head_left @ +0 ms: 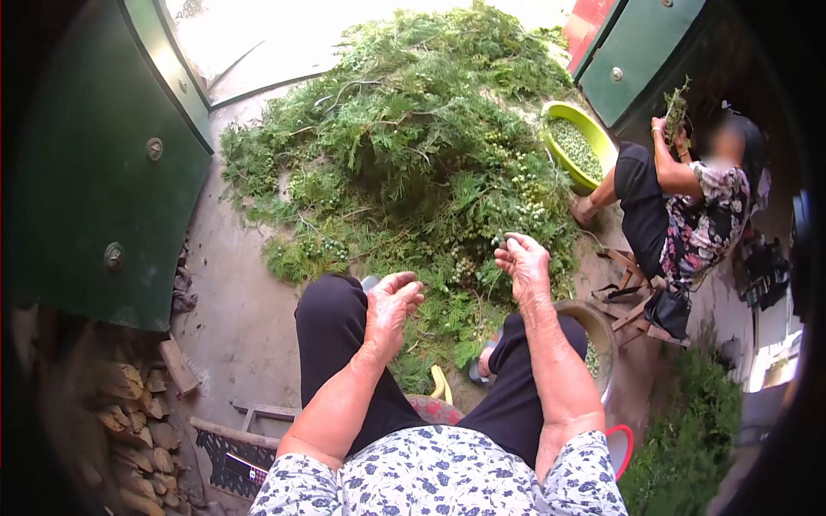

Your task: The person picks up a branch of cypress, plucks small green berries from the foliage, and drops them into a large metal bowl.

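My left hand (393, 303) is raised beside my left knee, its fingers loosely stretched and apart from the thumb, with nothing visible in it. Farther forward, my right hand (525, 265) has its fingers and thumb drawn together at the edge of the cut greenery. Whatever it pinches is too small to make out. In front of both hands lies a large heap of cut evergreen branches (387, 129), with clusters of pale green berry-like cones (525, 185) among the leaves. A round basin (609, 357) with green cones in it stands by my right leg, partly hidden by my forearm.
At the right, a seated person (697, 189) holds up a sprig (676, 105) beside a yellow-green basin (557, 112) of cones. Green doors (112, 172) flank the heap. Split firewood (138, 430) is stacked lower left; more greenery (688, 421) lies lower right near a red-rimmed container (625, 447).
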The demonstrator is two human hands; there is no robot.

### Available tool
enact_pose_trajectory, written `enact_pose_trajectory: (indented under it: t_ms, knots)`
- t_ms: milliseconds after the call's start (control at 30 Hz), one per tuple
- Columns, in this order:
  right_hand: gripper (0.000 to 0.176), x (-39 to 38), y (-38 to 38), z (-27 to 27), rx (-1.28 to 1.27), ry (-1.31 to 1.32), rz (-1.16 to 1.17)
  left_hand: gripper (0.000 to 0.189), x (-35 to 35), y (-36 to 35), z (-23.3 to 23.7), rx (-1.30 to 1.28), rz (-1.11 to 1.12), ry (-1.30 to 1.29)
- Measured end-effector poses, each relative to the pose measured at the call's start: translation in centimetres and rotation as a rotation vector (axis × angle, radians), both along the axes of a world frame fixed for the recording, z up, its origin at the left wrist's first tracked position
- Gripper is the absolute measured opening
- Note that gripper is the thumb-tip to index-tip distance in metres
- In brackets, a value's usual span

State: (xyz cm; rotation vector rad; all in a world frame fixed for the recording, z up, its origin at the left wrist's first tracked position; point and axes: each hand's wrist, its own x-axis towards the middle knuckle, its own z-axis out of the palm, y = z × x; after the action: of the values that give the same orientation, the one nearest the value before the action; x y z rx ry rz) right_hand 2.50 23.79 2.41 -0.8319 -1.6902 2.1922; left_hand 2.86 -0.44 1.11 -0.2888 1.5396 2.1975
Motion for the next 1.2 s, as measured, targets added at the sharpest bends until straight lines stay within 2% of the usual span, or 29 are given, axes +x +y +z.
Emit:
enact_pose_trajectory:
  t_ms: [133,267,367,500,567,667,767,800,867,900,933,1000,1033,1067,1133,1167,1200]
  knots:
    - [0.021,3.0,-1.0,-5.9,-0.187,-0.072,-0.142,0.027,-1.5,-0.1,0.8,0.091,0.051,-0.07]
    - [0.021,5.5,-0.7,-11.2,-0.361,-0.116,-0.25,0.025,-4.6,-0.2,3.0,0.187,0.042,0.044]
    - [0.015,7.0,0.5,-14.9,-0.329,-0.225,-0.401,0.026,-7.5,0.5,5.8,0.138,0.033,0.075]
    - [0.012,9.4,0.8,-20.0,-0.297,-0.333,-0.551,0.029,-10.7,1.0,4.5,0.179,0.002,0.096]
    - [0.006,10.6,0.7,-23.3,-0.329,-0.403,-0.554,0.028,-11.1,1.0,3.5,0.138,0.021,0.04]
    - [0.004,11.3,-0.1,-25.0,-0.391,-0.542,-0.501,0.024,-11.4,1.4,3.4,0.072,0.049,-0.014]
    - [0.017,11.4,-1.6,-25.5,-0.507,-0.684,-0.322,0.025,-11.9,2.2,4.3,0.039,-0.085,0.229]
    - [0.017,11.5,-2.0,-26.1,-0.517,-0.705,-0.321,0.025,-12.0,2.5,4.9,0.027,-0.084,0.21]
    - [0.026,10.8,-2.9,-27.4,-0.492,-0.747,-0.107,0.02,-12.2,3.0,6.0,0.028,-0.025,0.108]
    - [0.031,10.0,-3.6,-26.7,-0.393,-0.821,-0.022,0.019,-12.0,3.2,6.0,-0.003,0.005,0.094]
    - [0.031,9.6,-4.2,-26.9,-0.401,-0.828,-0.016,0.019,-11.9,3.4,6.0,-0.013,0.008,0.088]
    - [0.033,9.5,-5.1,-27.4,0.02,-0.804,0.382,0.018,-11.8,3.5,6.0,-0.002,-0.029,0.077]
    - [0.039,9.6,-5.3,-29.3,0.315,-0.728,0.551,0.018,-11.7,3.4,6.0,-0.009,-0.027,0.07]
    - [0.039,9.7,-5.4,-30.3,0.308,-0.733,0.556,0.019,-11.6,3.2,6.0,0.044,-0.051,0.081]
    - [0.045,9.7,-6.2,-30.7,0.614,-0.562,0.714,0.02,-11.3,3.2,6.2,0.093,-0.075,0.09]
    - [0.046,10.0,-6.6,-30.8,0.792,-0.552,0.737,0.021,-11.1,3.6,6.3,0.041,-0.001,0.108]
    - [0.046,10.3,-7.0,-31.1,0.787,-0.553,0.74,0.022,-10.9,3.9,6.4,-0.01,0.072,0.125]
